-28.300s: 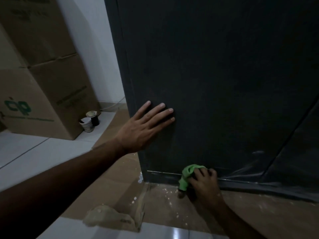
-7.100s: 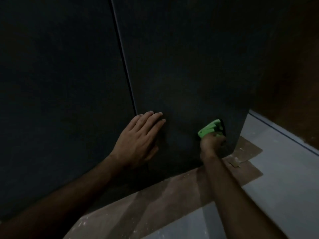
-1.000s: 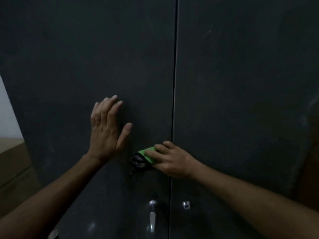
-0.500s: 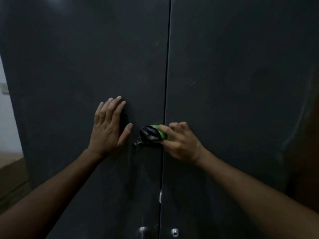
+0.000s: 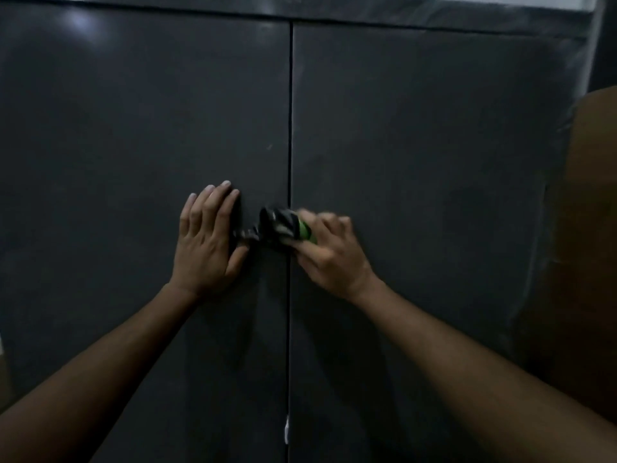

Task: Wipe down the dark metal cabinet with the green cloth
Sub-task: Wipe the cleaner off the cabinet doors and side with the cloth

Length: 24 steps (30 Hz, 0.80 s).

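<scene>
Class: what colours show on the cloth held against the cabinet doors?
Bright green, much of it soiled dark grey-black, on the cloth; head view.

No lettering, label, brand mark or number can be read anywhere on the dark grey metal double-door cabinet (image 5: 417, 145). The soiled green cloth (image 5: 287, 227) pressed against it also carries no legible print.

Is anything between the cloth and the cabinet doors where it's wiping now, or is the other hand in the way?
Nothing visible does. The right hand holds the green cloth against the cabinet at the door seam. The left hand lies flat on the left door beside it, blocking leftward strokes.
</scene>
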Tool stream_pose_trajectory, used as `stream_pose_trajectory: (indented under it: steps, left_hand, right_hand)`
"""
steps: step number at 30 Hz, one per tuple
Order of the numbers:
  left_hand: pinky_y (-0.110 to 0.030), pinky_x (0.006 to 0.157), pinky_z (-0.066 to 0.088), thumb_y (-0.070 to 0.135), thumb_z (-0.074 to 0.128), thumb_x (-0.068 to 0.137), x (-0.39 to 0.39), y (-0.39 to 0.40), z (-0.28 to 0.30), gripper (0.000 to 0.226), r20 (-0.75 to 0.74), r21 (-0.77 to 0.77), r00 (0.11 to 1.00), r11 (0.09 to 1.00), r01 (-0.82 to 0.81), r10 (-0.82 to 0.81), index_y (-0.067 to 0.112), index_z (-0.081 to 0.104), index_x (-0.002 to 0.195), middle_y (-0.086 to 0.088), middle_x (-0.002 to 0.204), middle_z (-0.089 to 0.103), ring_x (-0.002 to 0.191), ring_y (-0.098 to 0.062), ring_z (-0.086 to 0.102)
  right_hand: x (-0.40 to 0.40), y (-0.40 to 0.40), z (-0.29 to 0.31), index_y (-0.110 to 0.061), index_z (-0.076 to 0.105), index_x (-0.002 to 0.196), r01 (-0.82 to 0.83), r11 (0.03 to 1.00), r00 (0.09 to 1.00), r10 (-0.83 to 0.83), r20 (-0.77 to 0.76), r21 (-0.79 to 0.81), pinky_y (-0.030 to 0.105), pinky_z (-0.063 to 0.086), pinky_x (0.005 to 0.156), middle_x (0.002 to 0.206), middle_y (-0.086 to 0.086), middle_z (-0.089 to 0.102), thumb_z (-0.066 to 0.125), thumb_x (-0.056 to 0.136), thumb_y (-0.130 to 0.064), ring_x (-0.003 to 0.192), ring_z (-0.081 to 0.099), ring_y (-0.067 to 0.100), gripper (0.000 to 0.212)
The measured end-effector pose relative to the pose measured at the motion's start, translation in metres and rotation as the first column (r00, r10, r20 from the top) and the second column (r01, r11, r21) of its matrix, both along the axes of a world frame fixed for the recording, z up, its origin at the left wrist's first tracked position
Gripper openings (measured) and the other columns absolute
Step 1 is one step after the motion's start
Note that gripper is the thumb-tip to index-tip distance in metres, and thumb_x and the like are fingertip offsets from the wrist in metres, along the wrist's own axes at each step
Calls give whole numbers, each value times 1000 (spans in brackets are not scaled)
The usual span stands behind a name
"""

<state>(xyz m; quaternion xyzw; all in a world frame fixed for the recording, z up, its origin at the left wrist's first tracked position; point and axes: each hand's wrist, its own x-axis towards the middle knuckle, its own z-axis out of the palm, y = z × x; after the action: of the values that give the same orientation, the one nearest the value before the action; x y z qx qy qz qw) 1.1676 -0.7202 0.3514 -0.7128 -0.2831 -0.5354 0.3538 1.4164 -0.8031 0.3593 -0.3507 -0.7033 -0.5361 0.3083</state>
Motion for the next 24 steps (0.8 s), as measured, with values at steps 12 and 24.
stream_pose_trajectory:
  steps: [12, 24]
  left_hand:
    - [-50, 129, 14, 44, 41, 104, -2, 7, -4, 68, 18, 30, 1000, 999, -27, 26, 5, 34, 159, -14, 165, 32, 154, -34, 27]
    - [-51, 129, 11, 54, 44, 100, 4, 1, -4, 78, 46, 3, 998, 999, -35, 35, 2, 32, 158, -18, 163, 32, 153, -38, 27]
  right_hand:
    - [-26, 5, 142, -23, 71, 123, 173, 965, 832, -35, -554, 198, 48, 43, 88, 143, 19, 54, 58, 90, -27, 113, 53, 42, 35]
    - [141, -52, 40, -16, 71, 116, 321, 938, 819, -205, -536, 131, 46, 46, 85, 132, 24, 58, 58, 92, -22, 104, 54, 40, 28]
